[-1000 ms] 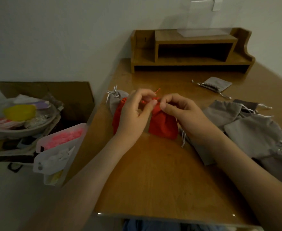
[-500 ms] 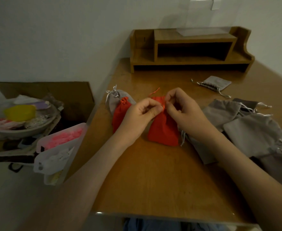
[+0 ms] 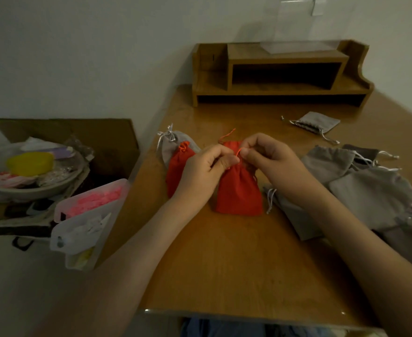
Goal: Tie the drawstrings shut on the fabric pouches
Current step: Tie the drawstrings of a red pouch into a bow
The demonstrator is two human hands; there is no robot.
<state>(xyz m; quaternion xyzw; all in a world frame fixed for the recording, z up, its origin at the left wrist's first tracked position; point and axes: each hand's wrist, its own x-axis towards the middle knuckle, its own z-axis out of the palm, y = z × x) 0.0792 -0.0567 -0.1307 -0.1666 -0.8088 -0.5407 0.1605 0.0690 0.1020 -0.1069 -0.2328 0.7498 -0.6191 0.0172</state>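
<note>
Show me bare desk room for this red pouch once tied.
Bare wood: the front strip between the red pouch and the desk edge, and the band by the wooden shelf, left of the small grey pouch. Crowded: the grey pile right, two tied pouches left.

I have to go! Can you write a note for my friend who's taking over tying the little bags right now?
The left hand pinches the orange drawstring at the mouth of the red pouch on the desk.
The right hand pinches the same drawstring; the knot looks unfinished.
Done: the second red pouch and the grey pouch, at the left, look tied.
Left: this knot, then the grey pouch pile on the right.
</note>
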